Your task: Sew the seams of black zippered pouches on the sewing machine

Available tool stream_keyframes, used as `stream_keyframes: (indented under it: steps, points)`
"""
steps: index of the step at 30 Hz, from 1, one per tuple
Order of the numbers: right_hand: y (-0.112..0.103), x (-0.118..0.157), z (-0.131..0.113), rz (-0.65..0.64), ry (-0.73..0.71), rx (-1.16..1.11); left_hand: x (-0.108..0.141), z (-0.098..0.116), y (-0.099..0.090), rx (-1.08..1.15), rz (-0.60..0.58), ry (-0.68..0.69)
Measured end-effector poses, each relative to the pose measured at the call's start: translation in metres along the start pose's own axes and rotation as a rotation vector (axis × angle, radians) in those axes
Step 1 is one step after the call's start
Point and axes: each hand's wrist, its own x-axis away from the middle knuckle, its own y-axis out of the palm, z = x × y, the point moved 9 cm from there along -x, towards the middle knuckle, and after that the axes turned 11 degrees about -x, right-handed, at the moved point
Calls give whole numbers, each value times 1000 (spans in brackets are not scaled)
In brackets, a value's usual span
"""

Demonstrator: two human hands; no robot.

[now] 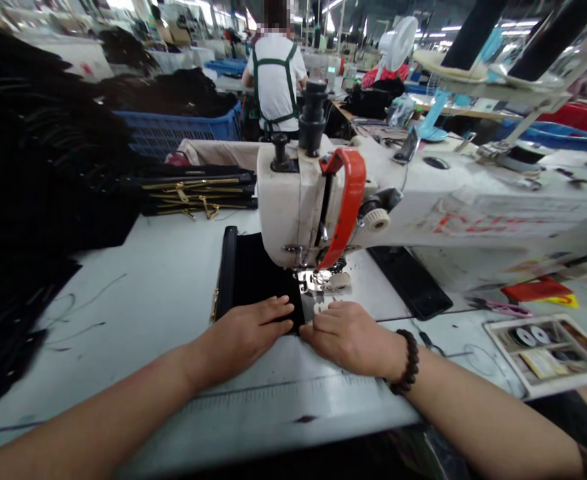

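Left hand (250, 333) flat on black fabric (259, 273), right hand (350, 337) curled, grip unclear; bobbins (526, 336) in tray (563, 382), dark cloth (173, 95) in blue basket (188, 130)

A sewing workshop of factory scale is indicated by the white metal sewing machine (423, 193) fitted with an orange-red curved guard (350, 193), near which tall black thread cones (473, 33) are held on a stand. Black fabric (173, 92) is heaped in a blue slatted plastic basket (183, 133). A person in a white shirt and dark green straps (278, 80) is seen beyond, and the hall is lit by long white ceiling lights (520, 32).
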Motion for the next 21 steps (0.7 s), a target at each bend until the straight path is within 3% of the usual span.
stream_keyframes:
  steps: [21]
  points:
    - [8, -5, 14, 29, 167, 202, -9, -19, 11, -81, -5, 54]
